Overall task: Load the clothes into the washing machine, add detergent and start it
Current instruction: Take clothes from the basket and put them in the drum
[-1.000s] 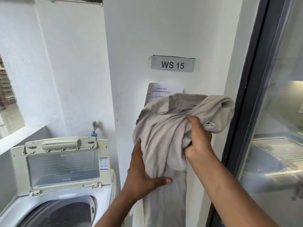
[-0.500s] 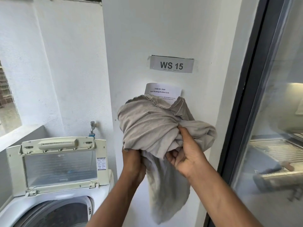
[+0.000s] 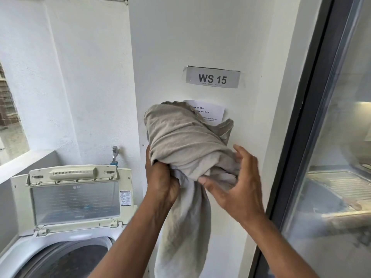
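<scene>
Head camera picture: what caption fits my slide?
Both hands bunch a beige garment beside the open washing machine.

Two bare forearms are showing beside the washing machine (image 3: 60, 247); the left hand (image 3: 162, 183) and right hand (image 3: 236, 185) are wearing no rings, watch or sleeves.

Both hands hold a bunched beige garment (image 3: 186, 149) before the white wall: the left hand (image 3: 160, 183) grips it, the right hand (image 3: 234, 189) pinches its folds. The washing machine (image 3: 66, 233) stands open at lower left.
</scene>
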The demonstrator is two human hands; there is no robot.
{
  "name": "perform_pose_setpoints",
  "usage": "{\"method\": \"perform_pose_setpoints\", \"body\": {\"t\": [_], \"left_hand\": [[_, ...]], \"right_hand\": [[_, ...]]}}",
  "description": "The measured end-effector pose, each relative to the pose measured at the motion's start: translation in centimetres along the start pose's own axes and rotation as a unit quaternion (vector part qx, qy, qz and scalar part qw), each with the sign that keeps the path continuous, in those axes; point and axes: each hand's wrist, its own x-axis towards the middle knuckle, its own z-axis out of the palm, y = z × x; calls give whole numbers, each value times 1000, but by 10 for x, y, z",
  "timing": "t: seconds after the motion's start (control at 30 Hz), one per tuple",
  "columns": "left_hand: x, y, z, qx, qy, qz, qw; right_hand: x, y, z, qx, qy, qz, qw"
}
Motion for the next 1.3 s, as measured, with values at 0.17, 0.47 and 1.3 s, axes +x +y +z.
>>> {"method": "perform_pose_setpoints", "body": {"t": [0.17, 0.47, 1.3], "left_hand": [[-21, 4, 26, 126, -76, 45, 988], [-24, -3, 15, 374, -272, 79, 883], [-87, -28, -79, -55, 47, -136, 988]], "right_hand": [[-1, -2, 21, 61, -48, 26, 997], [-6, 6, 42, 219, 124, 365, 896], [-22, -10, 45, 505, 200, 462, 701]]}}
